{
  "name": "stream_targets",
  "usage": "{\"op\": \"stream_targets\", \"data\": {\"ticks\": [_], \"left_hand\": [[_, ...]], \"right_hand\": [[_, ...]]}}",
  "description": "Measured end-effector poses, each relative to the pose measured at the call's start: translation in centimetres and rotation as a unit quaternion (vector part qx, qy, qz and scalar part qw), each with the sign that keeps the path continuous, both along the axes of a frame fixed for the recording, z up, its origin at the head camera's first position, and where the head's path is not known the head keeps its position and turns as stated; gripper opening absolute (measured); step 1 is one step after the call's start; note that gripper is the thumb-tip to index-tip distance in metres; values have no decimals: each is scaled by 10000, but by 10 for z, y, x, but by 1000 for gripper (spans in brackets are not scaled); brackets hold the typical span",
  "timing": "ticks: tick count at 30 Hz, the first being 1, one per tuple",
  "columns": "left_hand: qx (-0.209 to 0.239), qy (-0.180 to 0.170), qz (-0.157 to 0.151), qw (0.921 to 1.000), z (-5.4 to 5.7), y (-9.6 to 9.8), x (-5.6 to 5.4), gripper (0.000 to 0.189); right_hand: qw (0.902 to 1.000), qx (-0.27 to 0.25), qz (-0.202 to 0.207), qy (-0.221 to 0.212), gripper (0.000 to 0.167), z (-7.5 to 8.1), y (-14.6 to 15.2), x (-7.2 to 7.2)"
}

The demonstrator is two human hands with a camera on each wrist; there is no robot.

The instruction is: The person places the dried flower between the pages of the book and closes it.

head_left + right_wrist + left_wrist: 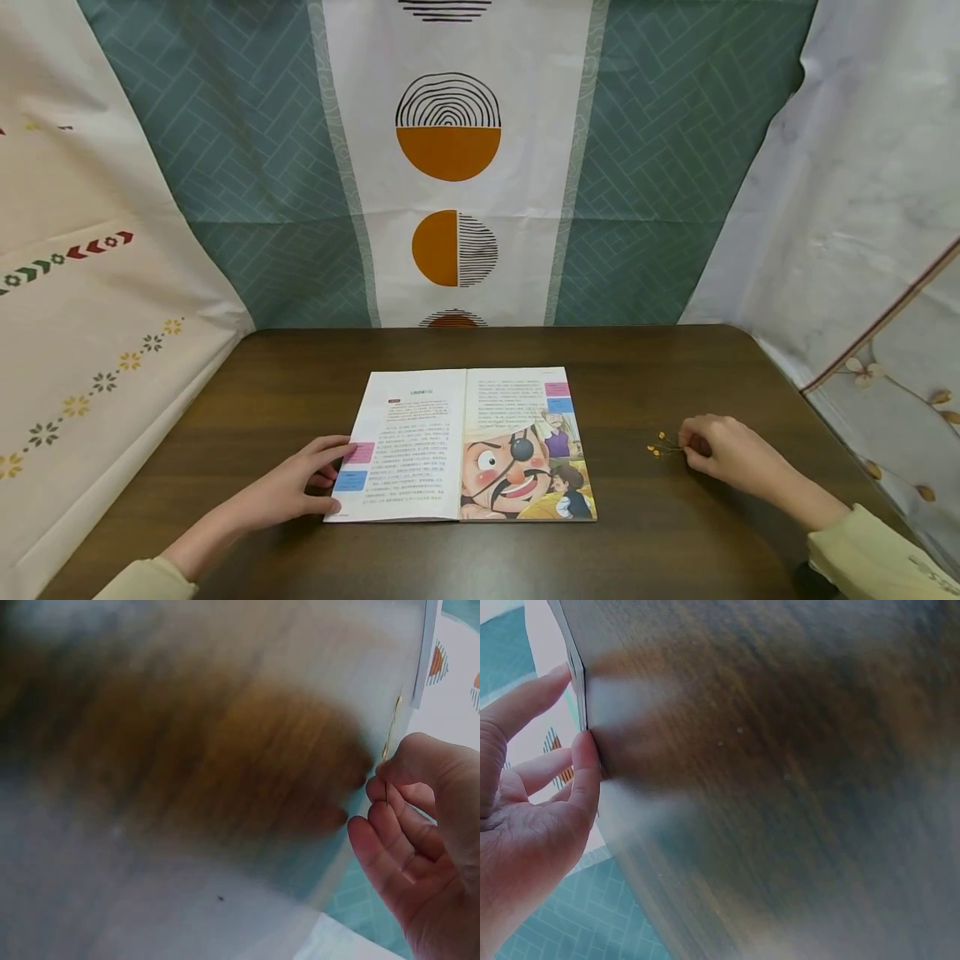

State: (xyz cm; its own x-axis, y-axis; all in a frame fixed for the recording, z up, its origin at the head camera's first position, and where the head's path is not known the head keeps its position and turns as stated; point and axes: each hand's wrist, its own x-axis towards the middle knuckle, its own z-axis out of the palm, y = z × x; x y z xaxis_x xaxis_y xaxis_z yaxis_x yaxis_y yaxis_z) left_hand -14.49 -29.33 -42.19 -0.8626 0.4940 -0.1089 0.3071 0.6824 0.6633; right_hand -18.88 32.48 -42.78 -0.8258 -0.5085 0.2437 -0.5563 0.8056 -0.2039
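Golden, thin-stemmed sprig in right hand

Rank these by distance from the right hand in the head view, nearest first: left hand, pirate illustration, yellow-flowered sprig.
1. Yellow-flowered sprig: pinched in the right hand.
2. Pirate illustration: left of it, on the right page of the open book.
3. Left hand: at the book's left edge.

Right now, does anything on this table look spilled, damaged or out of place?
No, nothing stands out. The book lies open on the table, the left hand at its left edge, and the right hand pinches a small yellow sprig; no spill or damage shows.
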Motion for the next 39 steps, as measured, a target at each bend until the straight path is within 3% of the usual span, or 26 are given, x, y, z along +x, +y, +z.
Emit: {"op": "stream_targets", "data": {"ticks": [19, 39], "left_hand": [[42, 24, -7, 10000, 1, 0, 1, 74], [169, 86, -20, 9998, -3, -1, 0, 73]], "right_hand": [[9952, 641, -509, 541, 19, 10, -1, -2], [9989, 160, -198, 398, 15, 26, -43, -24]]}}
